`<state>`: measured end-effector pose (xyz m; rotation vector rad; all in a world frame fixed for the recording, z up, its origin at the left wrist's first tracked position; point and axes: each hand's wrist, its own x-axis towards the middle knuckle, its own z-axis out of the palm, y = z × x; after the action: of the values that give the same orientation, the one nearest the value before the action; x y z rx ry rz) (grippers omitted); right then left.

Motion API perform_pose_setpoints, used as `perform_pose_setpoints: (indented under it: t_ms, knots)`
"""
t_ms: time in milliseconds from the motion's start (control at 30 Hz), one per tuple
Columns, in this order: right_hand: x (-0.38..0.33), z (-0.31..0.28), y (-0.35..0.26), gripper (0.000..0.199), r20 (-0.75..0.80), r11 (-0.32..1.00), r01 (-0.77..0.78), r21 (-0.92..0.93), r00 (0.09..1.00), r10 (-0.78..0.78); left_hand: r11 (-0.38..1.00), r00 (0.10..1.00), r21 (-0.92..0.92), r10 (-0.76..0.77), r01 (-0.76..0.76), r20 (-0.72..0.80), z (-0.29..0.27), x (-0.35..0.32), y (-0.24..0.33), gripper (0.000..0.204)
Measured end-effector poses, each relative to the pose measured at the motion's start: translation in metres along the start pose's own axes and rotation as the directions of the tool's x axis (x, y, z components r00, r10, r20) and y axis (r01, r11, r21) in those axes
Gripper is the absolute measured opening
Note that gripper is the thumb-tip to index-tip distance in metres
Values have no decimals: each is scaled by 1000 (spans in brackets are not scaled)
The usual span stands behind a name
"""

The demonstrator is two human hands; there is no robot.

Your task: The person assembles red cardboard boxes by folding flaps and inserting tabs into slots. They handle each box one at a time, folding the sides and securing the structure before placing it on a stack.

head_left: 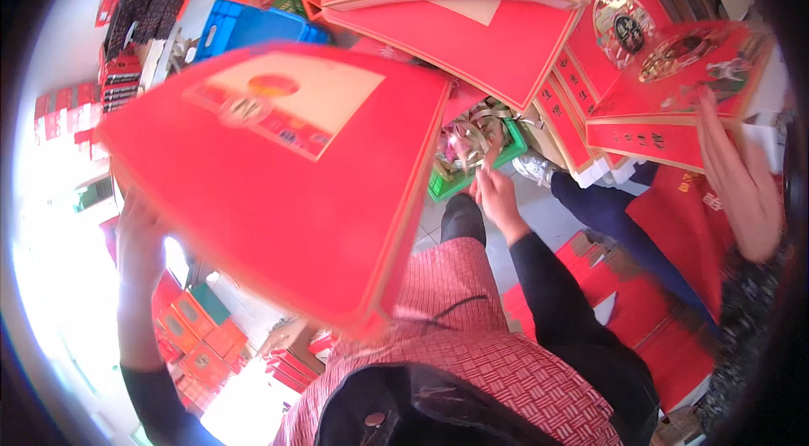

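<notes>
My left hand [140,239] grips the edge of a large flat red gift box [286,193] with gold edging, tilted up in front of me. A cream and red printed label [278,100] is on its face. Part of my left hand is washed out by glare, and the fingers behind the box are hidden. My right hand [497,200] is closed, beside a green plastic basket [511,151] of shiny ribbon-like pieces [468,141]. Something thin seems to stick up from its fingers, too small to name.
Stacked red boxes [472,41] stand ahead. On the right, another person's hand [742,180] is at a red box with a round picture [683,67]. Blue crates [253,27] are at the far left. Red flat pieces [624,311] are piled low right; orange-red boxes [202,336] lie low left.
</notes>
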<state>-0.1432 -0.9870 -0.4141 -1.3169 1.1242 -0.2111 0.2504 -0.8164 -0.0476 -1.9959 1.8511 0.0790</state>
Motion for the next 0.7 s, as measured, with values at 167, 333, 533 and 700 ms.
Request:
perform_pose_setpoints:
  t_ms: [167, 333, 533, 700]
  knots:
    - [-109, -40, -138, 21, 128, 824, 546, -154, 837, -531, 837, 923, -491, -44, 243, 382, -32, 22, 26, 39]
    - [-129, -47, -252, 17, 133, 875, 385, 293, 890, -436, -885, 895, -466, -202, 8, 399, 26, 11, 61, 29]
    - [-167, -15, -338, 16, 316, 698, 716, -16, 666, -676, -517, 621, -844, -709, -138, 333, 21, 45, 92, 38]
    - [-178, -12, -366, 19, 447, 718, 694, -44, 657, -607, -267, 609, -963, -772, -47, 184, 11, -19, 130, 62]
